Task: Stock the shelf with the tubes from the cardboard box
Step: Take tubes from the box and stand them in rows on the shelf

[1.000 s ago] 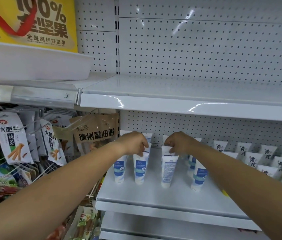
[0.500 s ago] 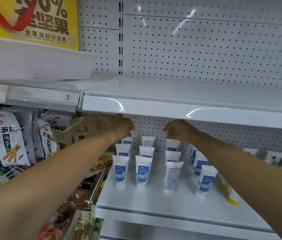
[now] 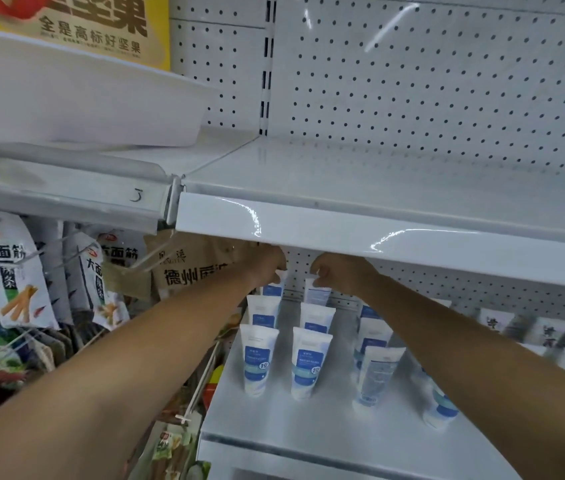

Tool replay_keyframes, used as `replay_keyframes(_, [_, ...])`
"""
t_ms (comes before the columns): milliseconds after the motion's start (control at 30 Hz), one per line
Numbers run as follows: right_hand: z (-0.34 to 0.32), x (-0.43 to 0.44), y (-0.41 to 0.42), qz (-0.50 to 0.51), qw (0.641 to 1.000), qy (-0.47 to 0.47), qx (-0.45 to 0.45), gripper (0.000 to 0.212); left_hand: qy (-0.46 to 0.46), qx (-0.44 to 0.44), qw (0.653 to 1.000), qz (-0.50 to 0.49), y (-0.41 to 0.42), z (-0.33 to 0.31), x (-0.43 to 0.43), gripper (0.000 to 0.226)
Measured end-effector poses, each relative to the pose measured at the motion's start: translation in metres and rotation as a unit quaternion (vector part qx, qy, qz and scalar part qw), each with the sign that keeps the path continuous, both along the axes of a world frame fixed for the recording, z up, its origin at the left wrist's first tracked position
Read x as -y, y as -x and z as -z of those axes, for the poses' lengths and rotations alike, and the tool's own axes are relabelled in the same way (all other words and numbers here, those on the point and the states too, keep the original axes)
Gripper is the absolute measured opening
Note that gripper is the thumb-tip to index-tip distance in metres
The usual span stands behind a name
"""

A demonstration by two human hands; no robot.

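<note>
Tubes stand cap-down in columns on the white shelf. Both arms have pushed deeper than a second ago, from tubes nearer the front to the back row under the lip of the upper shelf. The left grip curls round the crimped top of the rear left tube. The right grip pinches the top of the rear middle tube. Neither brings a fresh tube, so this looks like squaring up the back of the rows. More stock must come from the cardboard box, which is out of view.
</note>
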State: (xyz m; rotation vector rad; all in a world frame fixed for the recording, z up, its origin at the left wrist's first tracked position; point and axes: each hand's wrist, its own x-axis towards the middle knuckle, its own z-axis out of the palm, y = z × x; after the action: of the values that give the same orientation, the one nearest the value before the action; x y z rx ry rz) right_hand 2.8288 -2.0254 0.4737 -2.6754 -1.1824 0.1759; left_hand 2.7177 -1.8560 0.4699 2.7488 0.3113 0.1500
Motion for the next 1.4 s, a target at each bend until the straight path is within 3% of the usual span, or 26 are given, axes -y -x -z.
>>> replay_keyframes(100, [0.009, -0.008, -0.006, -0.006, 0.998, 0.032, 0.048, 0.027, 0.0, -0.006, 1.0, 0.006, -0.003, 0.001, 0.0, 0.04])
replay_keyframes(300, [0.012, -0.014, -0.009, -0.005, 0.998, 0.047, 0.051, 0.034, -0.005, -0.026, 1.0, 0.015, -0.004, -0.007, -0.008, 0.041])
replay_keyframes(533, [0.013, -0.016, -0.003, -0.013, 0.997, -0.007, 0.074, 0.045, 0.007, -0.017, 1.0, 0.006, -0.002, -0.003, -0.009, 0.038])
replay_keyframes(700, [0.009, -0.02, 0.004, -0.018, 0.996, 0.001, 0.09, 0.012, 0.017, 0.011, 1.0, -0.001, -0.002, 0.004, -0.006, 0.04])
replay_keyframes(867, [0.007, -0.026, 0.01, 0.014, 0.996, 0.048, 0.076, 0.026, 0.023, 0.009, 1.0, 0.005, -0.003, 0.006, -0.008, 0.041])
replay_keyframes(1033, [0.004, -0.024, 0.007, -0.016, 0.993, 0.098, 0.07, 0.034, 0.016, 0.008, 1.0, 0.019, -0.003, 0.007, -0.011, 0.037])
replay_keyframes(1400, [-0.002, -0.025, 0.001, -0.008, 0.994, 0.072, 0.079, 0.039, 0.016, 0.013, 0.999, 0.031, -0.006, 0.01, -0.017, 0.042])
